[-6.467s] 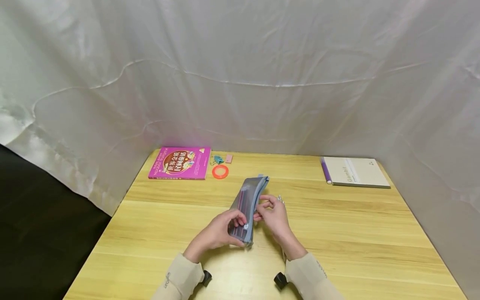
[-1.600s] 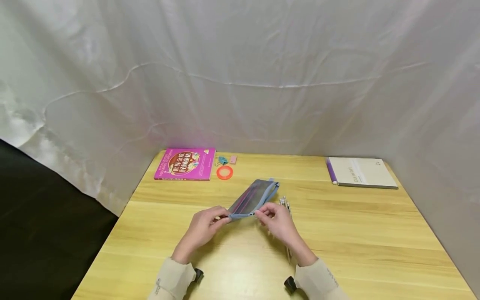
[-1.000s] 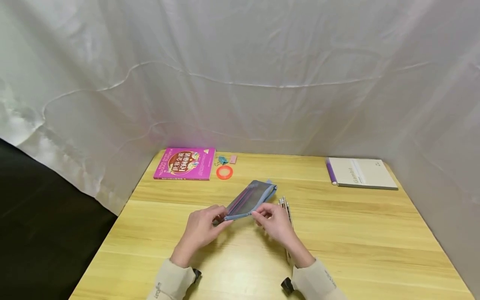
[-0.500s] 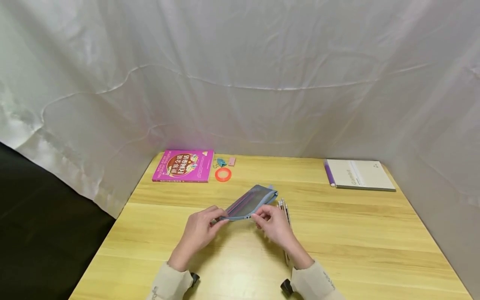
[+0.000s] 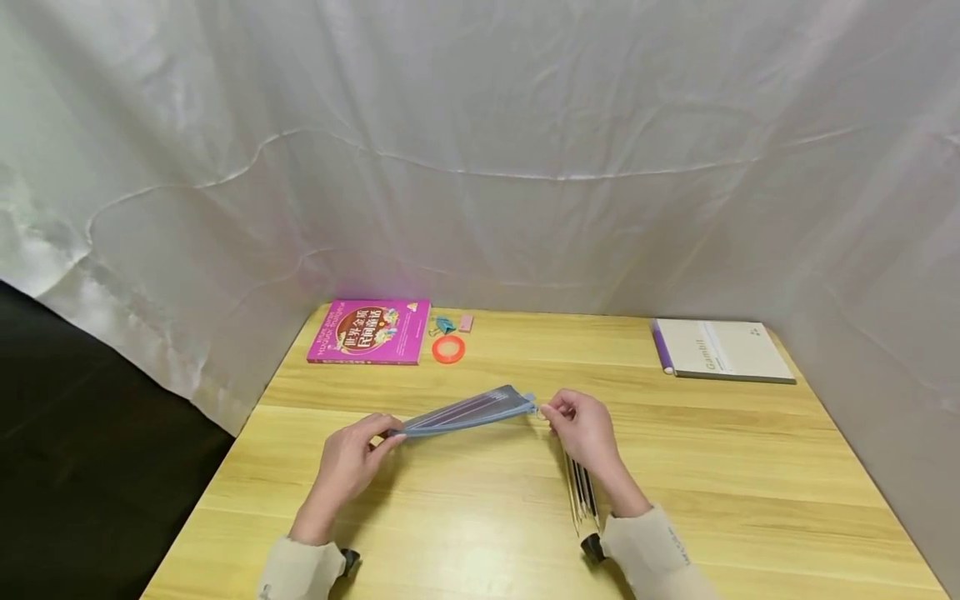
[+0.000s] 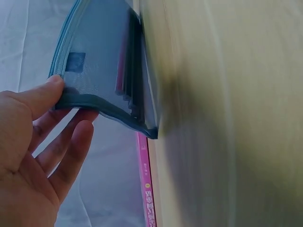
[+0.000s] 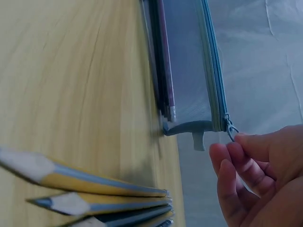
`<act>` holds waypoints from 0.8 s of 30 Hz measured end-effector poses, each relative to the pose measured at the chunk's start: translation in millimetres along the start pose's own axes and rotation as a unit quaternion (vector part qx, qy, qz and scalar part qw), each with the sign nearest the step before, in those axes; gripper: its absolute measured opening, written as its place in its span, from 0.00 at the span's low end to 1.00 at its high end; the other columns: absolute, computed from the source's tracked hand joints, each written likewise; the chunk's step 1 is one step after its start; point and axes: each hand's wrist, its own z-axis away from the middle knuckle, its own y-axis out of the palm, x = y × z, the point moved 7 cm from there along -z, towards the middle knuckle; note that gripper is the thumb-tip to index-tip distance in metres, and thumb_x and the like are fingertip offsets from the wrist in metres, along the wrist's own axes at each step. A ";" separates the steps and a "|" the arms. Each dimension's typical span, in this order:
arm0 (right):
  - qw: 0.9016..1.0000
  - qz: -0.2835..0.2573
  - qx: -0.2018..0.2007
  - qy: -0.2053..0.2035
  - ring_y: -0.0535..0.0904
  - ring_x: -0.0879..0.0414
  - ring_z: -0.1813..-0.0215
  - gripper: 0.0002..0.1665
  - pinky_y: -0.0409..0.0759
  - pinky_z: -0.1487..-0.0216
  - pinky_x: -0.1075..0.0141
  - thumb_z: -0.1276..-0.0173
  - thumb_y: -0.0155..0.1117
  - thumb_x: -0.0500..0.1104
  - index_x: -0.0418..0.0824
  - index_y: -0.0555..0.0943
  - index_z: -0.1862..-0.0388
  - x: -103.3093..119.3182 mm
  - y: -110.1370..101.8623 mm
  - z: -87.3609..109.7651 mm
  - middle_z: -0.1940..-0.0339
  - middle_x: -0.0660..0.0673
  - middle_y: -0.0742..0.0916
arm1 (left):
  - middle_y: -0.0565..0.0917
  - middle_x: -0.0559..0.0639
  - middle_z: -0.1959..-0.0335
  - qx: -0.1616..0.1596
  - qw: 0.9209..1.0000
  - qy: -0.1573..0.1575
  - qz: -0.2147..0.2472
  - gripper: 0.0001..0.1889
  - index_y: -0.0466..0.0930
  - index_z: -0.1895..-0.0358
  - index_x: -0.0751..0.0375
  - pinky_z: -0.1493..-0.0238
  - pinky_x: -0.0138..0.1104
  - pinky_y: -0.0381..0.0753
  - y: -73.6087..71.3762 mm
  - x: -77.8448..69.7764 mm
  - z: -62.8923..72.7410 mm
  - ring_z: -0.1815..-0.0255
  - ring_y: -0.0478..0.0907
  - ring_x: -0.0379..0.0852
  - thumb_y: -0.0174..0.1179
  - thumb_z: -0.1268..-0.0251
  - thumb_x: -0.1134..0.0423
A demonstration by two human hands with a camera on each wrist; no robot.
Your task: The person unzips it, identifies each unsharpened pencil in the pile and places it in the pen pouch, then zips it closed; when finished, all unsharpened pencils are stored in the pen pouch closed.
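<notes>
A blue-grey mesh pencil case (image 5: 467, 412) stretches between both hands. My left hand (image 5: 351, 460) pinches its left top corner between thumb and fingers; the left wrist view shows the corner fabric close up. At the opposite end, my right hand (image 5: 588, 429) pinches the ring of the zipper pull (image 7: 231, 132). The zipper (image 7: 215, 66) runs closed along the top edge in the right wrist view. Several pencils (image 7: 164, 71) show through the mesh at the bottom of the case. More pencils (image 5: 579, 492) lie loose on the table under my right forearm.
At the back left lies a pink book (image 5: 371, 333), with a red tape roll (image 5: 435, 349), teal clips (image 5: 445, 325) and a pink eraser (image 5: 466, 323) beside it. A Gambit notebook (image 5: 731, 350) and a purple marker (image 5: 662, 346) are at the back right.
The zipper pull has travelled along the case's top edge to its right end with my right hand, closing the gap. My left hand has moved left, and the case now lies straighter.
</notes>
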 end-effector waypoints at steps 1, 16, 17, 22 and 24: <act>1.000 -0.005 0.000 0.000 0.86 0.46 0.70 0.09 0.77 0.80 0.70 0.26 0.69 0.43 0.38 0.85 0.65 -0.1 0.2 0.4 0.74 0.46 0.85 | 0.89 0.41 0.63 0.002 1.000 -0.001 0.001 0.04 0.87 0.60 0.46 0.72 0.25 0.80 0.8 0.9 0.0 0.72 0.81 0.35 0.71 0.34 0.61; 1.000 -0.020 -0.004 0.010 0.86 0.42 0.69 0.08 0.73 0.81 0.70 0.26 0.70 0.42 0.38 0.86 0.64 -1.0 -1.1 2.1 0.74 0.46 0.85 | 0.90 0.42 0.61 0.015 0.999 -0.033 0.019 0.05 0.87 0.59 0.46 0.70 0.26 0.82 3.2 7.1 0.2 0.69 0.80 0.36 0.72 0.35 0.60; 1.000 -0.021 -0.004 0.011 0.86 0.42 0.69 0.08 0.73 0.81 0.70 0.27 0.70 0.42 0.38 0.86 0.64 -1.1 -1.3 2.4 0.74 0.46 0.85 | 0.90 0.42 0.61 0.016 0.999 -0.035 0.020 0.05 0.87 0.59 0.46 0.69 0.26 0.82 3.4 7.4 0.3 0.69 0.81 0.36 0.72 0.35 0.60; 1.000 -0.024 -0.006 0.009 0.86 0.42 0.69 0.08 0.73 0.81 0.70 0.27 0.70 0.43 0.38 0.86 0.64 -0.3 -2.6 2.9 0.74 0.45 0.85 | 0.89 0.42 0.62 0.017 0.999 -0.041 0.025 0.06 0.87 0.59 0.46 0.68 0.27 0.82 2.7 7.7 0.0 0.67 0.82 0.37 0.72 0.35 0.61; 0.999 -0.031 -0.008 0.010 0.86 0.42 0.69 0.08 0.74 0.80 0.70 0.27 0.70 0.43 0.39 0.86 0.64 -0.8 -2.8 3.1 0.73 0.43 0.86 | 0.89 0.41 0.61 0.017 0.998 -0.043 0.036 0.05 0.87 0.59 0.45 0.67 0.28 0.83 2.5 7.9 -0.2 0.67 0.82 0.37 0.72 0.35 0.61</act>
